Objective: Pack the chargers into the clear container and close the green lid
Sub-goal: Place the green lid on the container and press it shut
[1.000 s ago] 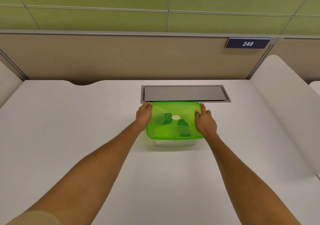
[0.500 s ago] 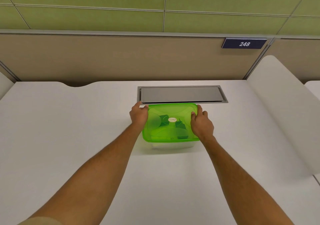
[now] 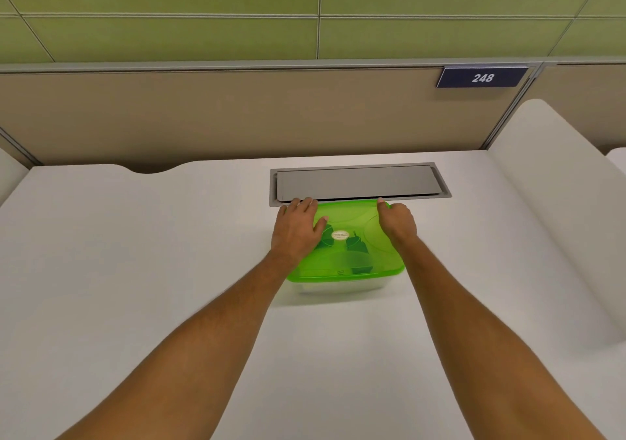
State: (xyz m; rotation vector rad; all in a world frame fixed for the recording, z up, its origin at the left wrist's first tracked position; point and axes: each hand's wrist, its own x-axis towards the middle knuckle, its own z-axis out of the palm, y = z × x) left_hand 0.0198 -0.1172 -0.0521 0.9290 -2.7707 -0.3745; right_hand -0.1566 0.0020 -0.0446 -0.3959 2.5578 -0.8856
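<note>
The green lid (image 3: 352, 256) sits on the clear container (image 3: 338, 287) in the middle of the white desk (image 3: 135, 253). Dark chargers (image 3: 354, 241) show through the lid as blurred shapes inside. My left hand (image 3: 296, 229) lies flat, palm down, over the lid's far left corner, its thumb on top and its fingers reaching past the edge. At the far right corner my right hand (image 3: 398, 223) is curled over the lid's rim.
A grey cable hatch (image 3: 355, 184) is set into the desk just behind the container. Beige partition panels close off the back, with a sign reading 248 (image 3: 482, 77). A white side divider (image 3: 555, 202) rises on the right.
My left hand has moved from the lid's left side onto its top at the far left corner. My right hand has moved towards the far right corner. The camera has shifted slightly.
</note>
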